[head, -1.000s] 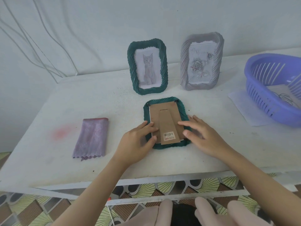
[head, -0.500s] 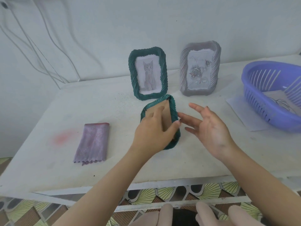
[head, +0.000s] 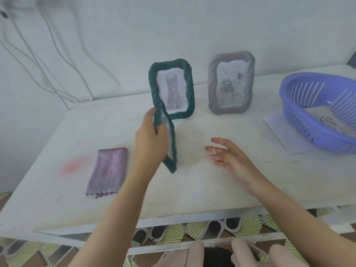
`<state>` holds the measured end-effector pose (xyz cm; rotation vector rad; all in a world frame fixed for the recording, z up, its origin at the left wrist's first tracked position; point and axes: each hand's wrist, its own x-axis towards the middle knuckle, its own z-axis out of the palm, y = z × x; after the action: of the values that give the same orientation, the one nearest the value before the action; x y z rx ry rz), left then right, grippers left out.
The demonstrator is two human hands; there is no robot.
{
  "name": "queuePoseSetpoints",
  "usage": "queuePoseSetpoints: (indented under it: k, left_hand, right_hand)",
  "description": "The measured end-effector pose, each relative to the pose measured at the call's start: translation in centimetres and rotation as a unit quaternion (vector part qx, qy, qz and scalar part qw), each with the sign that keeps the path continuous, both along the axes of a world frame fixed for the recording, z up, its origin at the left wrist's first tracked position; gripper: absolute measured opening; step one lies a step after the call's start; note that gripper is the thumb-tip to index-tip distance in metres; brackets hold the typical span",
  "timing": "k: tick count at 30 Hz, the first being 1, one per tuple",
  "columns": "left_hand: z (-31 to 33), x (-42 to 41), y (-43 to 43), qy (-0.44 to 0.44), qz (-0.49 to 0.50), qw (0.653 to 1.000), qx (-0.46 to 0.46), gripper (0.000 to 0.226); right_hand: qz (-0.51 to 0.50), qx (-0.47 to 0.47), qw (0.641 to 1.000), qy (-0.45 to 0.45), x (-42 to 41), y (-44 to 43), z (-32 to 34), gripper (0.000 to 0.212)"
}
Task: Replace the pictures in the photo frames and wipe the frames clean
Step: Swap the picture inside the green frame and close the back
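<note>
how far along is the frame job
Two frames stand with pictures in: the cat frame and grey frame. The left hand grips a third frame, lifted edge-on; the right hand is free. Wiping looks undone: the cloth lies folded.

Left hand lifting a green photo frame above a white table.
Left hand [head: 150, 139] grips green frame [head: 169, 143] edge-on at centre; right hand [head: 229, 157] hovers, fingers spread, centre right over table [head: 212, 189].

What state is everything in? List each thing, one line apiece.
left hand: grips the held green frame
held green frame: up on end, seen edge-on
right hand: open, holds nothing
cat frame: standing upright, picture in
grey frame: standing upright, rose picture in
purple cloth: folded, flat on the table
blue basket: upright on the table, paper inside
</note>
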<state>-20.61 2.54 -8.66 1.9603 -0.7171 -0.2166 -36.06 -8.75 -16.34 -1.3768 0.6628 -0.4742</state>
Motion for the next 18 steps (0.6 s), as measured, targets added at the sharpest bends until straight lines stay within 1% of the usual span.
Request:
queuePoseSetpoints:
  k: [2, 4, 6, 7, 9, 11, 13, 16, 18]
  left_hand:
    - [-1.3, 0.9, 0.3, 0.098, 0.028, 0.993, -0.052, 0.046]
    - [-3.0, 1.0, 0.5, 0.196, 0.031, 0.976, -0.085, 0.045]
    - [-4.9, 0.6, 0.6, 0.249, 0.023, 0.964, -0.090, 0.044]
    - [-5.7, 0.2, 0.7, 0.254, 0.017, 0.963, -0.084, 0.044]
    - [-7.0, -0.4, 1.0, 0.222, 0.002, 0.973, -0.057, 0.046]
    - [-7.7, -0.7, 1.2, 0.142, -0.011, 0.990, -0.016, 0.047]
    - [-8.0, -0.9, 1.2, 0.062, -0.029, 0.997, 0.029, 0.048]
    - [-8.4, -0.5, 1.3, -0.023, -0.058, 0.993, 0.100, 0.049]
    - [-8.9, 0.0, 1.3, -0.091, -0.056, 0.975, 0.196, 0.049]
  right_hand:
    - [-0.006, -0.025, 1.000, 0.012, 0.0, 0.3, 0.1, 0.029]
    - [-0.009, -0.051, 0.998, 0.021, 0.0, 0.4, 0.0, 0.030]
    - [-0.015, -0.088, 0.995, 0.038, 0.1, 0.5, -0.1, 0.032]
    - [-0.020, -0.117, 0.992, 0.053, 0.2, 0.5, -0.3, 0.034]
    - [-0.023, -0.180, 0.980, 0.081, 0.2, 0.5, -0.6, 0.038]
    - [-0.017, -0.233, 0.967, 0.102, 0.2, 0.5, -0.8, 0.041]
    - [-0.001, -0.283, 0.951, 0.124, 0.2, 0.5, -1.1, 0.044]
    - [0.023, -0.338, 0.930, 0.143, 0.1, 0.6, -1.5, 0.047]
    - [0.022, -0.377, 0.914, 0.149, 0.1, 0.5, -1.8, 0.049]
